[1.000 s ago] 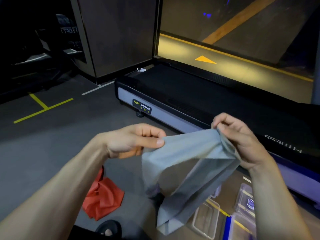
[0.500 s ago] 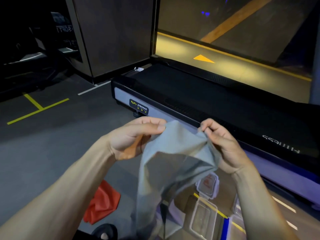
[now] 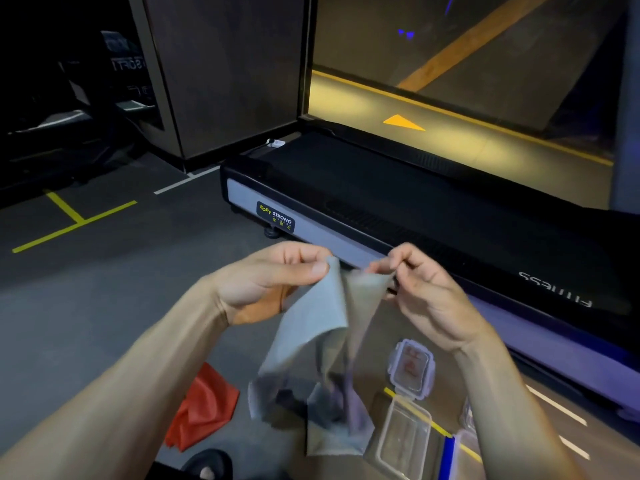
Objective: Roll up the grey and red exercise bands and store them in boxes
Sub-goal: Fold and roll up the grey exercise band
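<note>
Far left: grey floor (image 3: 86, 306) with yellow tape lines (image 3: 74, 223) in a T shape, dark gym gear behind, hard to make out. Lower left, red band (image 3: 204, 407) lies crumpled on the floor, partly hidden by the left forearm, not touched by either hand. Just below it a dark shoe toe (image 3: 207, 465) at the bottom edge.

Left hand (image 3: 266, 282) raised mid-frame, fingers (image 3: 313, 268) curled, thumb and forefinger pinching the top left edge of the grey band (image 3: 311, 323). Grey band hangs down between the two hands, upper edge bunched to a narrow span, folds loose below; the lower end is blurred (motion), reaches down near the floor, cannot tell if it touches.

Right hand (image 3: 426, 289) just beside the left, level with it, fingers curled and pinching the band's top right edge. Hands near each other, not touching.

Below the right hand on the floor: clear lid (image 3: 412, 370) with clip tabs, lying flat. Just nearer the camera, an open clear box (image 3: 403, 441), nothing visible inside. Another clear box (image 3: 467, 419) is mostly hidden behind the right forearm. Yellow floor stripe (image 3: 422, 415) runs under these, blue strip (image 3: 448, 455) beside the open box.

Behind the hands and off to the right: black treadmill (image 3: 433, 209) deck with silver side rail and a "BODY STRONG" label (image 3: 275, 220). Beyond it a window (image 3: 467, 81) shows lit pavement with a yellow arrow (image 3: 401, 123).
</note>
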